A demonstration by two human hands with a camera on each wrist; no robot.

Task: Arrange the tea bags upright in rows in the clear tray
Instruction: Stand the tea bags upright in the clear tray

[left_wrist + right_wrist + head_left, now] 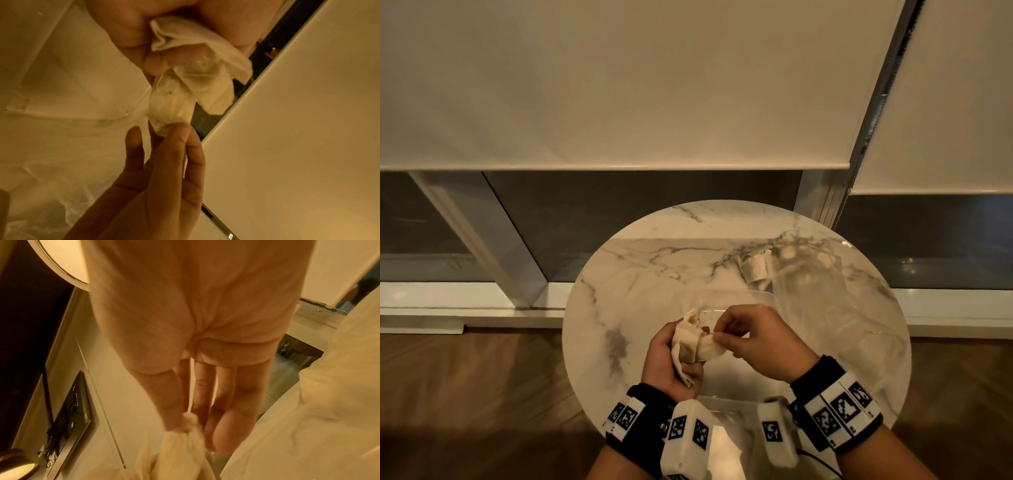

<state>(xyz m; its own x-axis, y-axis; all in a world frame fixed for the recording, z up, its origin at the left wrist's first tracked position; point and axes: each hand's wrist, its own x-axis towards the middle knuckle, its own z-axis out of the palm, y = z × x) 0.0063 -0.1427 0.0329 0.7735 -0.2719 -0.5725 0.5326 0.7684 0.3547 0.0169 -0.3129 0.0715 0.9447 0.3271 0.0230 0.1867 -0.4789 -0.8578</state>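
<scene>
My left hand (674, 356) grips a bunch of pale tea bags (688, 342) above the clear tray (763, 296) on the round marble table (626, 274). My right hand (726, 334) pinches the end of one tea bag (168, 107) that sticks out of the bunch. In the left wrist view the left fingers (127, 29) curl round the crumpled tea bags (185, 39), and the right fingertips (180, 134) hold the lower bag's tip. In the right wrist view the right thumb and forefinger (174, 420) pinch a tea bag (185, 443). More tea bags (755, 267) lie at the table's far right.
A crumpled clear plastic bag (825, 291) lies on the right side of the table, beside the tray. Roller blinds (619, 85) and a dark window stand behind the table. Wooden floor (465, 394) surrounds it.
</scene>
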